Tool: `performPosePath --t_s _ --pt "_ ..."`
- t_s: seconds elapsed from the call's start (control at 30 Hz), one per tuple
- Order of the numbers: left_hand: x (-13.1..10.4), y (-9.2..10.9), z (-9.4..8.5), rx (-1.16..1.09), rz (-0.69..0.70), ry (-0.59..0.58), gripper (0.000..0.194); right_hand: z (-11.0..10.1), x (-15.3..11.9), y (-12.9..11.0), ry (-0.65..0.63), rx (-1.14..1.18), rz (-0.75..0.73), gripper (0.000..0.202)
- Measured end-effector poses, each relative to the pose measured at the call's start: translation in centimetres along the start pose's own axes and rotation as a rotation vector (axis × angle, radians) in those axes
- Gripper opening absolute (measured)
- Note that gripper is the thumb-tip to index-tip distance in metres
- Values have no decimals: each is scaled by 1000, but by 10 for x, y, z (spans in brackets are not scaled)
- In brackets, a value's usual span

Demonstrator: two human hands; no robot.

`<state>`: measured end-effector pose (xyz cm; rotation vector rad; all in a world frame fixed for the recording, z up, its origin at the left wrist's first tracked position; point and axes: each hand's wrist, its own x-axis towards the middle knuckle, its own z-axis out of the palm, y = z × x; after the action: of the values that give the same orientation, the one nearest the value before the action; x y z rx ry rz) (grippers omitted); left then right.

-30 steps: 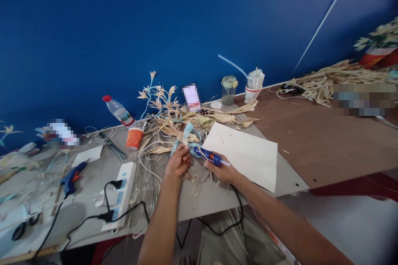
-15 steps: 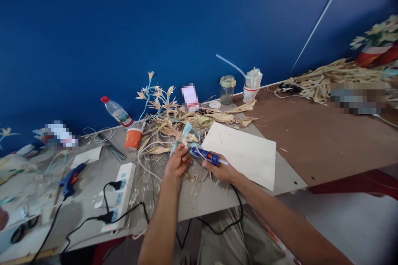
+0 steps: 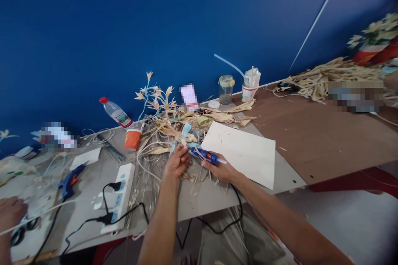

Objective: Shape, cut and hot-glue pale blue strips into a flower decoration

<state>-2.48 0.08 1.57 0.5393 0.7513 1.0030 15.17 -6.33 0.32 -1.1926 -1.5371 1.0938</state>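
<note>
a: is any writing showing?
b: the bottle (image 3: 118, 114) near the back edge of the desk (image 3: 192, 205) is wearing a label, but its print is coming out too small to read.
a: how are the edges lying?
b: the front edge is running below both hands. the paper (image 3: 241, 155) is lying to their right, its lower right corner pointing towards that edge. farther right, the brown board (image 3: 298, 140) is stretching away.
a: and the hands?
b: the right hand (image 3: 221, 169) is gripping the glue gun (image 3: 205, 155), nozzle pointing left, forearm slanting in over the front edge. the left hand (image 3: 179, 159) is pinching the blue piece (image 3: 186, 130), though the fingers are hiding the exact hold.
a: where's that piece sitting?
b: it's resting between the front edge and the husks (image 3: 224, 118), left of the paper. the nozzle is ending just beside it; i can't tell whether they're touching.
</note>
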Motion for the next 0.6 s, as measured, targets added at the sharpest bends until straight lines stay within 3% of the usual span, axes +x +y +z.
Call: performPosePath --t_s 0.6 --pt "1 0 -2 1 9 -13 32 -1 0 2 -6 -20 -12 28"
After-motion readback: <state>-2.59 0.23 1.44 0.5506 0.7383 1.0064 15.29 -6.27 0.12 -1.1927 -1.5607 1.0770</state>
